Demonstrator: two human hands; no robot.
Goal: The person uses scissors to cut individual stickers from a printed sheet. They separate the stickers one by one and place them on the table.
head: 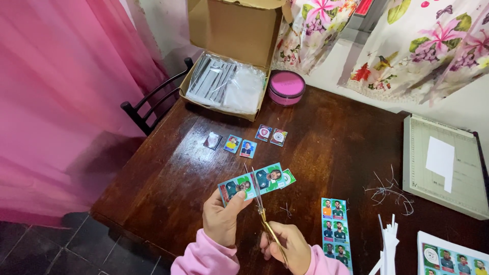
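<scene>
left hand (220,220): closed on the left end of a strip of stickers (256,183), which is held up in the lower middle of the frame, thumb pressed on its face.
right hand (285,248): wrapped round the handles of the scissors (261,208); the blades are parted and set across the strip near its middle.
strip of stickers: held above the counter (326,142), tilted up toward the right.
cut stickers (248,141): laid in a loose row on the counter, above the strip.
second strip (335,231): laid flat at lower right, just beside the right hand.
cardboard box (229,56): seen open at the top middle, clear bags inside.
pink tin (287,87): placed just right of the box.
paper trimmer (444,165): set at the right edge.
</scene>
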